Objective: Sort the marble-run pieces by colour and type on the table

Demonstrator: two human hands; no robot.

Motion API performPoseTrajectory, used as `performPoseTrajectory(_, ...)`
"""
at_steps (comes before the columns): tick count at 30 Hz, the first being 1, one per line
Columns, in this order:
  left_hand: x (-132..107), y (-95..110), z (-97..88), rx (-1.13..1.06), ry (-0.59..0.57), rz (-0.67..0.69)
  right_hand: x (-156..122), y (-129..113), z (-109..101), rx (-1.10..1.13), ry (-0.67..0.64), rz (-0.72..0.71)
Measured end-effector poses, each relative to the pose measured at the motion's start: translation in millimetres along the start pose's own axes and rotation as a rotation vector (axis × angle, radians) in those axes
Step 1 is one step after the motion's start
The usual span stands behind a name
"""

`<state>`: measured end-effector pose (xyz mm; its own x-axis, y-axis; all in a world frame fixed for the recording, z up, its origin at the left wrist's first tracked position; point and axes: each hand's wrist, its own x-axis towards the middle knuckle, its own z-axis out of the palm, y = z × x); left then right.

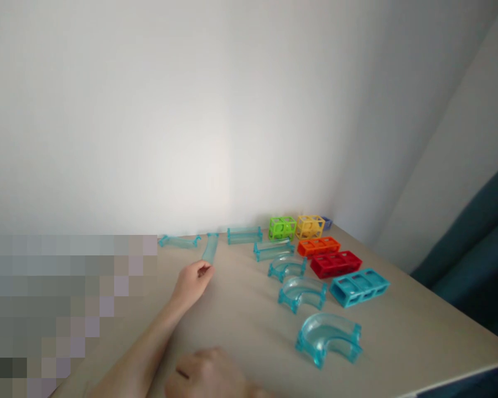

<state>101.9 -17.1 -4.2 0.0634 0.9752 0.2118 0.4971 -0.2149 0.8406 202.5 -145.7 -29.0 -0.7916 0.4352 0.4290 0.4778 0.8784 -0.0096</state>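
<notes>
My left hand (193,283) reaches out over the beige table (240,326), its fingertips pinched on the near end of a straight translucent teal track piece (210,247) that lies pointing toward the wall. My right hand (207,377) rests low at the near edge, blurred, with its fingers curled under; what is in them, if anything, is hidden. Two more straight track pieces, one (179,241) and another (244,234), lie along the wall on either side of the held one.
To the right lie a fourth straight track (273,250), three curved teal tracks (287,268) (302,293) (328,337), green (282,227) and yellow (309,225) cube frames, and orange (318,246), red (336,263) and blue (359,286) block frames. A white wall stands behind; a pixelated area covers the left.
</notes>
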Motion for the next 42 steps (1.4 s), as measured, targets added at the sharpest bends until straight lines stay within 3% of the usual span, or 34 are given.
performPoseTrajectory(2, 5, -7, -6.0, 0.099, 0.107, 0.044, 15, 13, -2, 0.150, -0.066, 0.085)
performPoseTrajectory(8, 31, -32, -16.8, 0.365, 0.405, 0.053, 21, 28, -8, 0.745, 0.120, 0.470)
performPoseTrajectory(13, 53, -38, -21.3, 0.550, 0.468, 0.029, 25, 33, -10, 0.957, 0.198, 0.604)
performPoseTrajectory(23, 76, -32, -13.3, 0.768, 0.342, -0.030, 26, 66, -15, 0.652, 0.325, 0.833)
performPoseTrajectory(31, 55, -22, -9.3, 0.790, 0.342, -0.088, 30, 82, -16, 0.361, 0.327, 0.946)
performPoseTrajectory(34, 36, -17, -9.5, 0.748, 0.335, -0.118, 35, 79, -17, 0.277, 0.292, 0.888)
performPoseTrajectory(38, 10, -12, -20.1, 0.653, 0.312, -0.153, 40, 74, -18, 0.104, 0.143, 0.684)
performPoseTrajectory(42, -7, -14, -41.5, 0.483, 0.284, -0.203, 41, 73, -18, 0.058, 0.138, 0.681)
